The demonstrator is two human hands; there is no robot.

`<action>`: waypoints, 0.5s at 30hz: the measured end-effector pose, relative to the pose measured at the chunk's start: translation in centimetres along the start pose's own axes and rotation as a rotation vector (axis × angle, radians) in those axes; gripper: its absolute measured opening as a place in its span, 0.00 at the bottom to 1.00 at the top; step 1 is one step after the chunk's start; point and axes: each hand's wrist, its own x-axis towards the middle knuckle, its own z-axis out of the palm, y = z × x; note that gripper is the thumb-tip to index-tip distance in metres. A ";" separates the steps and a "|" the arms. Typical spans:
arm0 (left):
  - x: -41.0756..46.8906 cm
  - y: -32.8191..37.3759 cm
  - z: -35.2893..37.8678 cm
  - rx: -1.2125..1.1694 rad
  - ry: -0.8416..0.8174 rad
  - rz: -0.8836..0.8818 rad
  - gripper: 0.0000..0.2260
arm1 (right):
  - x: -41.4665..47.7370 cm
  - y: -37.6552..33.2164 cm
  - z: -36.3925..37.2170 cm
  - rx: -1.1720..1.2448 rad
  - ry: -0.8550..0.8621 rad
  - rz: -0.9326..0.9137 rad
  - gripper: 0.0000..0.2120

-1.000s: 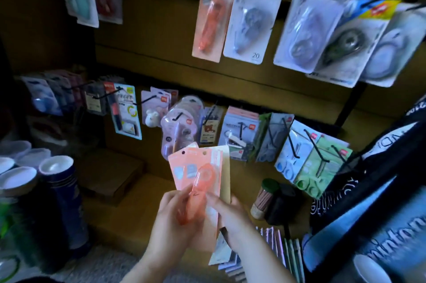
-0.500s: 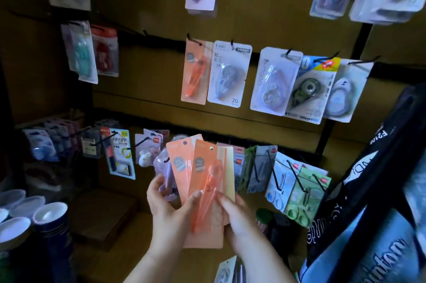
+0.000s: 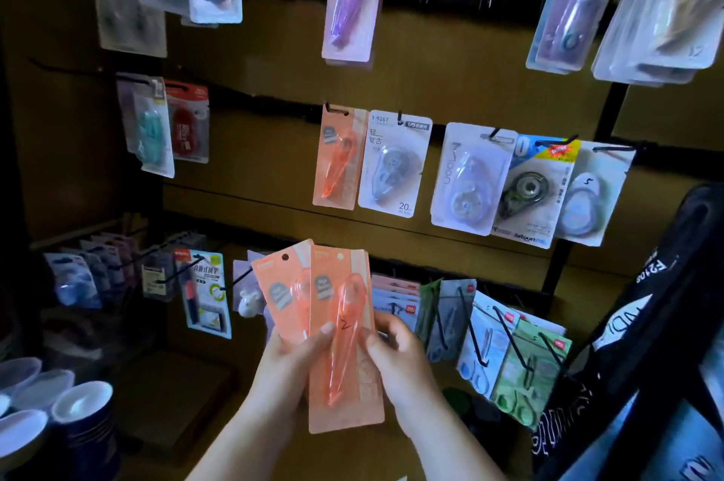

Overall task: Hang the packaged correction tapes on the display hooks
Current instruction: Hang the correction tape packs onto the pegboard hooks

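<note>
Orange correction tape packs (image 3: 344, 394): two, fanned and upright, held low in front of the hooks.
Left hand (image 3: 290, 367): thumb across the front pack, fingers curled behind both.
Right hand (image 3: 399, 359): pinches the front pack's right edge.
Matching orange pack (image 3: 337, 163): hangs on a hook (image 3: 332, 109) above.

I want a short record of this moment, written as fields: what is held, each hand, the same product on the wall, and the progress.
held: front orange pack overlapping back orange pack, fanned
left hand: grips both packs, thumb on the front one
right hand: pinches the front pack's right edge
same product on wall: hanging orange pack on a middle-row hook, left of a white pack
progress: held packs not yet on any hook
</note>
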 end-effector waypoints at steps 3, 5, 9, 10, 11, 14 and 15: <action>0.5 0.7 -0.2 0.071 0.052 0.002 0.21 | 0.6 -0.7 0.2 0.015 0.020 -0.006 0.03; 0.7 1.1 -0.4 0.093 0.086 -0.010 0.22 | 1.0 -1.0 0.5 0.008 0.034 -0.019 0.04; 1.2 2.0 -0.5 0.043 0.112 -0.008 0.25 | 2.0 -1.6 1.1 0.013 0.025 -0.016 0.05; 1.3 2.2 -0.7 0.050 0.116 0.008 0.29 | 2.2 -1.7 1.2 0.020 0.031 -0.007 0.05; 1.5 2.3 -0.9 0.060 0.119 0.022 0.33 | 2.5 -1.8 1.1 0.024 0.046 -0.002 0.05; 1.9 2.3 -1.8 0.052 0.119 0.016 0.33 | 3.0 -2.4 0.9 0.001 0.093 -0.006 0.06; 2.0 2.3 -2.1 0.047 0.121 0.008 0.32 | 3.1 -2.8 0.7 -0.014 0.106 -0.014 0.06</action>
